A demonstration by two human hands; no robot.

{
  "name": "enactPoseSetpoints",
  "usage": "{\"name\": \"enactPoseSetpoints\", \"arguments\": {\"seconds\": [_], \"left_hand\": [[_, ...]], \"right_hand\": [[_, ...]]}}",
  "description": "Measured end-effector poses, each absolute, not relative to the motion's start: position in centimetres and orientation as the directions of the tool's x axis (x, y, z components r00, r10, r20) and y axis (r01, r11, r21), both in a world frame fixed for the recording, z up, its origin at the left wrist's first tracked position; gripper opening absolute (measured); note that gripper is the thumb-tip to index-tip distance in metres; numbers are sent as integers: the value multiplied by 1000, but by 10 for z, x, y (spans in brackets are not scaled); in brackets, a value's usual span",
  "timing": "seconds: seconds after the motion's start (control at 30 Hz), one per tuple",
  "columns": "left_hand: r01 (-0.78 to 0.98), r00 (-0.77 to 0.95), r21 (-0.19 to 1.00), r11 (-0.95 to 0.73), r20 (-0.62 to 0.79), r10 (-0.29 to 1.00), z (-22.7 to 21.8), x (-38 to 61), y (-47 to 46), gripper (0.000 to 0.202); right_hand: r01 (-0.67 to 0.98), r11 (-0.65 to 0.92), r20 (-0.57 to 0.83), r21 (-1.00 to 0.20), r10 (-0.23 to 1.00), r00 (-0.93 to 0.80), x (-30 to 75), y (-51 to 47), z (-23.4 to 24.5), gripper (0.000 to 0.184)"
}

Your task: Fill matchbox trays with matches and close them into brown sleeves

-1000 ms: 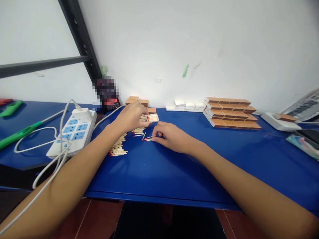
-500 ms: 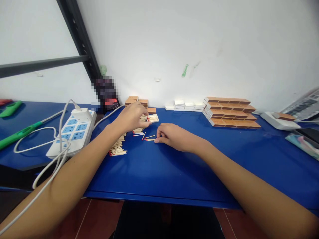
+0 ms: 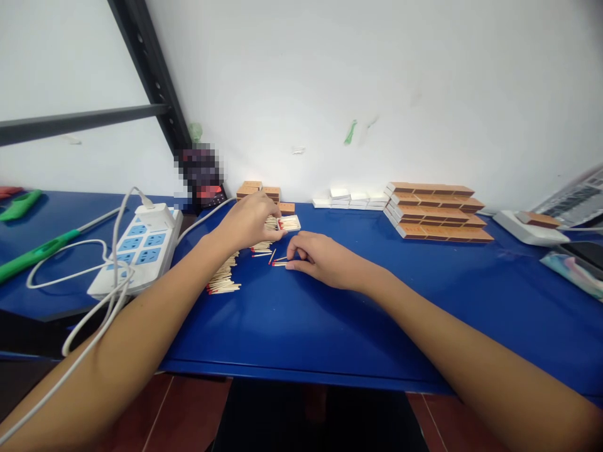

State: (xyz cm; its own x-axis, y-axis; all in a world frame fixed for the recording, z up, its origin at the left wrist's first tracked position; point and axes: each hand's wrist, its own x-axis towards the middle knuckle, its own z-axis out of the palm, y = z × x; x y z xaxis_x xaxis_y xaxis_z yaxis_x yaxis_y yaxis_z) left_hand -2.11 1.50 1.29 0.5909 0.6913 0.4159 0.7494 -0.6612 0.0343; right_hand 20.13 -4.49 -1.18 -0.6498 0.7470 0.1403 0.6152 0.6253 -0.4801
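My left hand [image 3: 254, 220] grips the left end of a small white matchbox tray [image 3: 293, 222], its fingers closed on it. Matches with red heads lie inside the tray. My right hand [image 3: 316, 256] is closed in a pinch just to the right and nearer to me. Its fingertips meet the tail of a loose match [image 3: 279, 264] on the blue table. A few other single matches lie close by. A long heap of matches [image 3: 225, 279] spreads below my left hand, partly hidden by it.
Brown matchboxes [image 3: 271, 193] stand behind my left hand. White trays [image 3: 351, 199] line the wall beside a stepped stack of brown matchboxes [image 3: 436, 216]. At left are a power strip [image 3: 136, 251] with white cables and a green-handled tool [image 3: 42, 254]. A white device [image 3: 530, 229] lies far right.
My right hand has shifted slightly left, its fingertips now over the tail of the loose match. My left hand and the tray have hardly moved.
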Motion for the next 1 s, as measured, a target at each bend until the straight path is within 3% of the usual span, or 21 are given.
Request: {"name": "enactPoseSetpoints", "arguments": {"seconds": [0.23,0.47,0.6,1.0], "left_hand": [[722,617,58,-689,397,680,9,-23,19,21],[703,650,38,-710,371,663,10,-20,14,25],[674,659,90,-733,377,651,12,-13,5,23],[656,655,131,-743,392,647,12,-10,1,23]], "right_hand": [[651,606,94,-457,761,-642,200,-43,-12,10],[725,592,345,-352,802,-488,224,-24,1,5],[786,543,359,-294,825,-436,229,-16,-1,4],[729,597,358,-335,797,-487,228,-15,-7,8]]}}
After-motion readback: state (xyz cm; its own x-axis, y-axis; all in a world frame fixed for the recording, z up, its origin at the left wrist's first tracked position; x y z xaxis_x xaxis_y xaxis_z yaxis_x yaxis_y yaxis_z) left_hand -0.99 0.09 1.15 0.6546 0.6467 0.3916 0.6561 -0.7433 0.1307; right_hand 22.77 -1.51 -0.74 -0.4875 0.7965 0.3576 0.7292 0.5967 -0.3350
